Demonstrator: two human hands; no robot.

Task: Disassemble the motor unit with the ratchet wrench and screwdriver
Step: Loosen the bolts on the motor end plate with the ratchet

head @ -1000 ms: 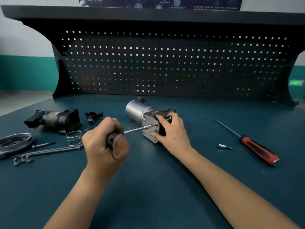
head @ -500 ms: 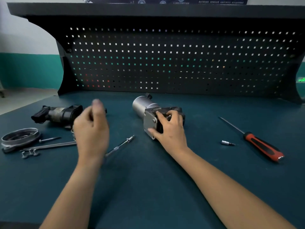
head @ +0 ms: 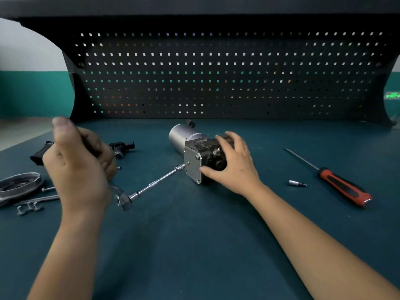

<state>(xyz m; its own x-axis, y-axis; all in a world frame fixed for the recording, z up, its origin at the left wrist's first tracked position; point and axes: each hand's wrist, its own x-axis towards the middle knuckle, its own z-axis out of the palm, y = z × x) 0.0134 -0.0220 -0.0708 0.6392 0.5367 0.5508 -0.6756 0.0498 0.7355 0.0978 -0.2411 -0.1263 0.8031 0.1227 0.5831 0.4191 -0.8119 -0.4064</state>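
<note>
Metal parts lie farthest out past the left hand (head: 80,167): a round pulley-like ring (head: 19,185), long bolts (head: 41,198) and a dark housing (head: 40,155) half hidden behind the knuckles. That hand is held high and blurred, thumb up, fingers loosely curled. It covers the handle of the ratchet wrench (head: 154,183), so whether it grips the handle cannot be told. Just beyond its fingers sit a small black fitting (head: 123,148) and a tiny screw (head: 118,168). Between the hands the wrench's head sits low over the blue-green bench top (head: 194,245), and its extension slants up to the silver end plate of the motor unit (head: 180,136), tip touching the plate. The right hand (head: 233,167) holds the unit's dark block, fingers curled over the top, thumb at the plate's lower edge. Out past the right hand lie a short bit socket (head: 296,183) and, farther off, a screwdriver (head: 344,188) with a red and black handle. Black pegboard (head: 216,72) stands behind both hands.
</note>
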